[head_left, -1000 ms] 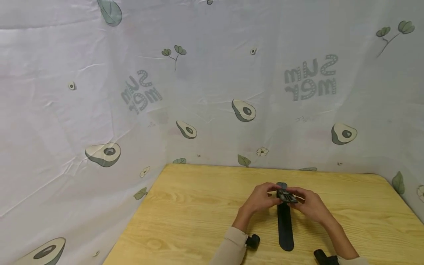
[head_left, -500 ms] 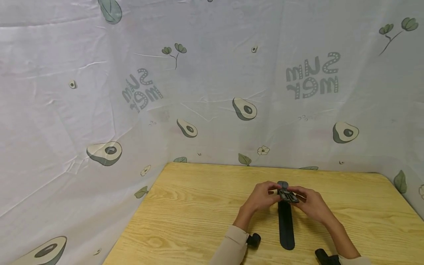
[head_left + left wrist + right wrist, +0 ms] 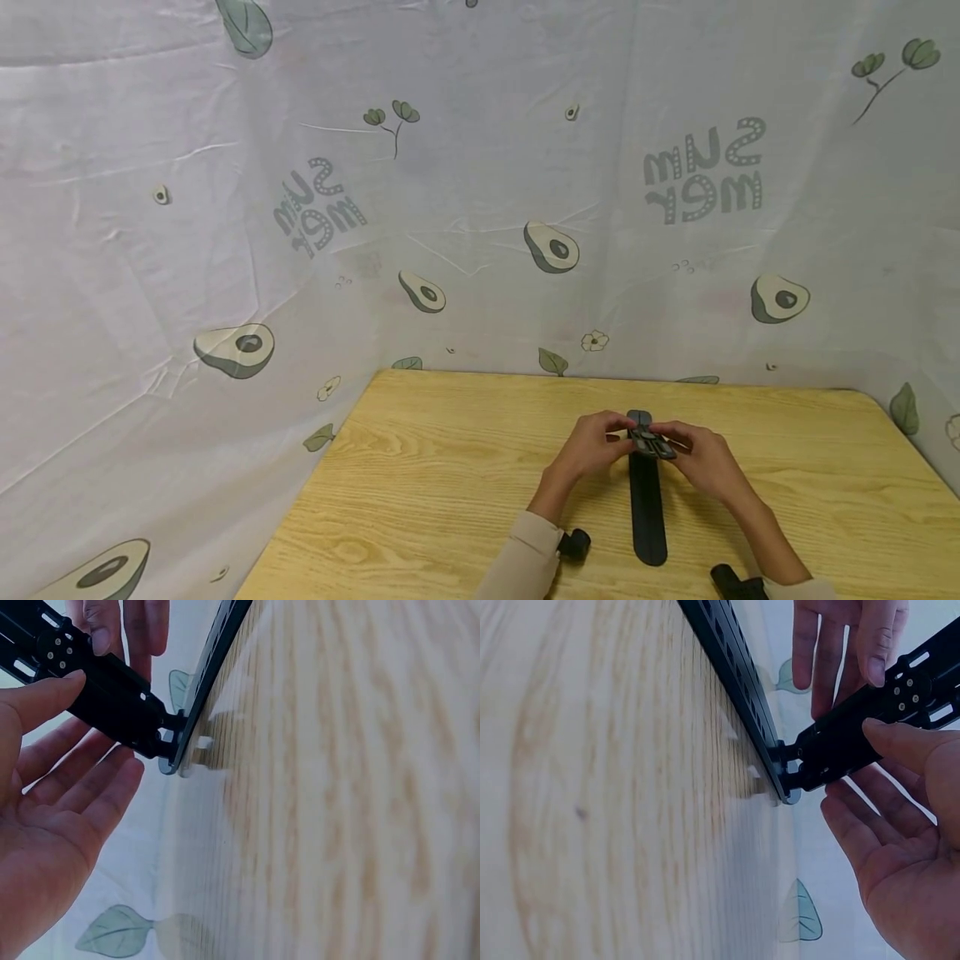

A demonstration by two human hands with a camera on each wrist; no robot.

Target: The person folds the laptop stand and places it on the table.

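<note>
A black folding stand with a long flat base (image 3: pixel 647 512) lies lengthwise on the table. Hinged to the base's far end is a slotted arm (image 3: pixel 112 697), tilted up, with several small screws on its face. My left hand (image 3: pixel 592 446) grips this arm from the left, thumb on its face and fingers behind. From the right, my right hand (image 3: pixel 701 462) holds the same arm between thumb and fingers. The hinge (image 3: pixel 784 761) shows at the base's end in the right wrist view. In the head view the top piece (image 3: pixel 654 444) sits between both hands.
The wood-grain table (image 3: pixel 420 483) stretches out on both sides of the stand. Behind it and to the left hangs a pale sheet (image 3: pixel 480 183) printed with avocados and leaves. Black wrist cameras sit below the left (image 3: pixel 574 546) and right sleeves.
The hands and the stand stay almost where they were. The arm's top piece tilts only very slightly between the frames, and the head view shifts a little.
</note>
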